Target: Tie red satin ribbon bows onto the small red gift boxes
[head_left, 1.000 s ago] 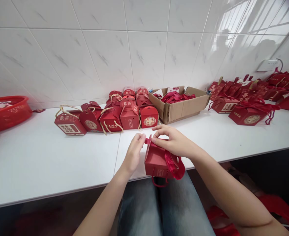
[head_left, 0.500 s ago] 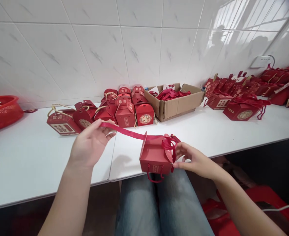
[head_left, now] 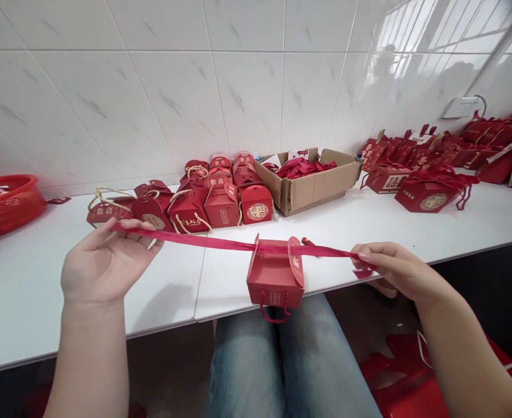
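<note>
A small red gift box with a cord handle hanging on its front stands at the table's near edge. A dark red ribbon runs through its two raised side flaps and is stretched out to both sides. My left hand is closed on the ribbon's left end, thumb against fingers. Out to the right, my right hand pinches the other end, with a short tail hanging below the fingers. Neither hand touches the box.
Behind stand several red gift boxes with twine handles and a cardboard carton of red ribbons. A red plastic basket is at the left. More ribboned boxes line the right of the white table, against the tiled wall.
My right hand has moved from beside the box out to the right, drawing the bunched ribbon straight. My left hand has shifted left with its end. The box has stayed put.
</note>
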Tool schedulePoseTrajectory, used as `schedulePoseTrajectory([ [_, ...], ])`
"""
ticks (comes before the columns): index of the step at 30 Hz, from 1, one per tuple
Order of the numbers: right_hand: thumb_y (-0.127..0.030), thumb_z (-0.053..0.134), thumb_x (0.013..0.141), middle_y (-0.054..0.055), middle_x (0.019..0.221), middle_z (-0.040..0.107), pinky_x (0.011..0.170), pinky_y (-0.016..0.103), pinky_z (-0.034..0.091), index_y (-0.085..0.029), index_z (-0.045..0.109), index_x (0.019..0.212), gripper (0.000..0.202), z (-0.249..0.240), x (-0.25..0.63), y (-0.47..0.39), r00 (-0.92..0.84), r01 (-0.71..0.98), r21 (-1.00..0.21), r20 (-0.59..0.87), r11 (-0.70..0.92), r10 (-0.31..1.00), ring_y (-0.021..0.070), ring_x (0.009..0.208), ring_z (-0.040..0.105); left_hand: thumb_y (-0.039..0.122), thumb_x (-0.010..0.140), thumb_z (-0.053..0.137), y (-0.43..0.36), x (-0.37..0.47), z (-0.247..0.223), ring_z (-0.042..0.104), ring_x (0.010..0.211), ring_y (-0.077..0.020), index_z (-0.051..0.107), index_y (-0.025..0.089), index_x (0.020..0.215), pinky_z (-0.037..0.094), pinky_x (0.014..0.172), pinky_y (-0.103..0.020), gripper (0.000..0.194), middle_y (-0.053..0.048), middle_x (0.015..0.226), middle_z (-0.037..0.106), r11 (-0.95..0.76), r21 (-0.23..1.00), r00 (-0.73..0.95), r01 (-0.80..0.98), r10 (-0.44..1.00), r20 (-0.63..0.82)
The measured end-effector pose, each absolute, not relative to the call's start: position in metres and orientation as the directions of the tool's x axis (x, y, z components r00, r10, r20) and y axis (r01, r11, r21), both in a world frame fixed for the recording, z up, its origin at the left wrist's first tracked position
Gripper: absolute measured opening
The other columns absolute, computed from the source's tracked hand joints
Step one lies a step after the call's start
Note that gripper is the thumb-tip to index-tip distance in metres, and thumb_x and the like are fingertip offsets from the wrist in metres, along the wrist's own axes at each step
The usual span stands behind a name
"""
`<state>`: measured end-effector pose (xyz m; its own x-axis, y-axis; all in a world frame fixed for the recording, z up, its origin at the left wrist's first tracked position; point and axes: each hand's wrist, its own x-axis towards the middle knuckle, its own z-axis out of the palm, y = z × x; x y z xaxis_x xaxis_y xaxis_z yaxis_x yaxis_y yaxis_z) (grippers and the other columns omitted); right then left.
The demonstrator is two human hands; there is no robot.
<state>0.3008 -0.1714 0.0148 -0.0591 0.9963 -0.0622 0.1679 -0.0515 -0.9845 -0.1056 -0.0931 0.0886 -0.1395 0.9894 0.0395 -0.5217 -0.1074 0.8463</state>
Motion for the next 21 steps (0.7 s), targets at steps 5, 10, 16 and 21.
schedulePoseTrajectory([
  [5, -0.041, 0.068, 0.072, 0.006, 0.103, 0.065, 0.074, 0.032, 0.049, -0.023, 0.066, 0.061, 0.021, 0.018, 0.311, -0.168, 0.003, -0.071, -0.997, 0.002, 0.002, 1.0, 0.023, 0.102, 0.058, 0.009, 0.089, 0.036, -0.088, -0.108, 0.077, 0.052, 0.063, -0.0074, 0.044, 0.017, 0.073, 0.05, 0.066, -0.025, 0.019, 0.004, 0.06, 0.054, -0.015, 0.662, -0.059, -0.75, 0.997, -0.045],
  [10, -0.05, 0.058, 0.076, 0.002, 0.101, 0.067, 0.064, 0.034, 0.05, -0.024, 0.058, 0.054, 0.034, 0.024, 0.304, -0.158, 0.124, -0.283, -0.959, 0.0, 0.035, 0.992, 0.0147, 0.068, 0.059, 0.009, 0.087, 0.04, -0.086, -0.103, 0.07, 0.052, 0.062, -0.0074, 0.044, 0.016, 0.073, 0.05, 0.065, -0.024, 0.016, 0.004, 0.062, 0.054, 0.005, 0.65, -0.004, -0.76, 1.0, -0.013],
  [16, -0.038, 0.056, 0.079, -0.003, 0.094, 0.069, 0.049, 0.027, 0.043, -0.026, 0.064, 0.059, 0.025, 0.064, 0.279, -0.141, 0.163, -0.452, -0.862, 0.173, 0.229, 0.971, 0.01, 0.053, 0.05, 0.014, 0.085, 0.048, -0.082, -0.093, 0.086, 0.055, 0.057, -0.01, 0.049, 0.016, 0.072, 0.051, 0.058, -0.025, 0.013, 0.003, 0.061, 0.056, -0.078, 0.631, -0.001, -0.772, 0.993, 0.122],
  [21, -0.023, 0.058, 0.073, 0.0, 0.104, 0.07, 0.07, 0.031, 0.052, -0.028, 0.073, 0.088, 0.023, 0.086, 0.259, -0.135, 0.143, -0.176, -0.882, 0.417, 0.438, 0.897, 0.0167, 0.084, 0.063, 0.024, 0.09, 0.05, -0.083, -0.079, 0.115, 0.059, 0.059, -0.0121, 0.053, 0.014, 0.07, 0.051, 0.058, -0.026, 0.022, 0.001, 0.062, 0.06, -0.233, 0.681, -0.141, -0.695, 0.972, 0.189],
])
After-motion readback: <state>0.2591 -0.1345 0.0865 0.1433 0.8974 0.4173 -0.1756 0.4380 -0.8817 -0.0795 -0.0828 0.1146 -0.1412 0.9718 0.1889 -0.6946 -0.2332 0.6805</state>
